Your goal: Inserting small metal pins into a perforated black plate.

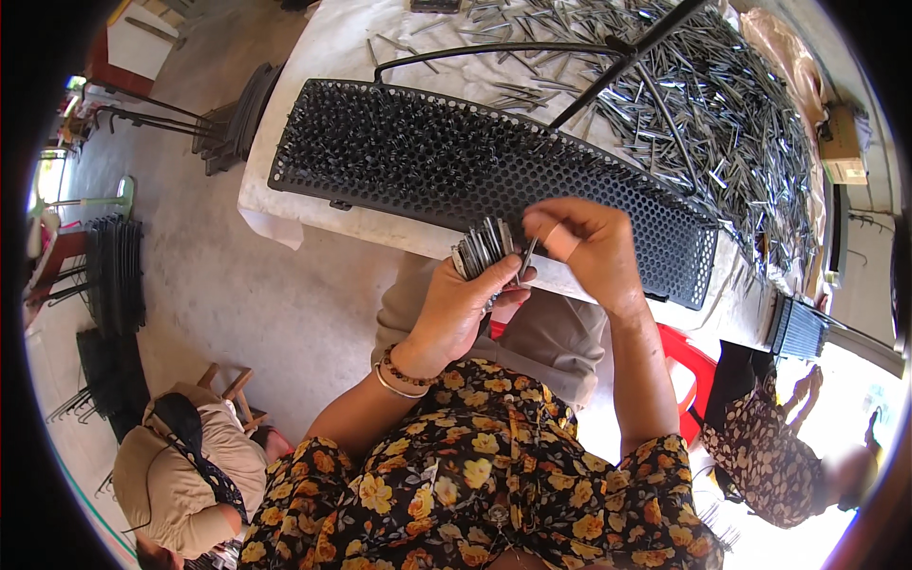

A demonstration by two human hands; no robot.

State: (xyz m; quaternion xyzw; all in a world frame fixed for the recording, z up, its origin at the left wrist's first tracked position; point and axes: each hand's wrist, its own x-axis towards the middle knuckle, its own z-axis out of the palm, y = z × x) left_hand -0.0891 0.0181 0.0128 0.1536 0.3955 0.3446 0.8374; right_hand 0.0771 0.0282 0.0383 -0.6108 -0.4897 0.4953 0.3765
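My left hand (456, 309) is closed round a bundle of thin, dark, shiny strips (483, 249), their upper ends fanned out above the thumb. Close beside it, my right hand (591, 249) has its fingers curled in a pinch at a single strip (527, 258) that slants away from the bundle. Slight blur covers those fingertips. Just beyond both hands lies a long black tray (579, 185) full of round holes. Many dark pieces (380, 133) stand packed in its left part, while bare holes show toward the right.
A heap of loose strips (703, 104) covers the far right of the white-covered table (332, 47). Black rods (632, 57) cross above the tray. A person (190, 475) sits at lower left, another (774, 446) at right. A red chair (689, 366) stands by my right arm.
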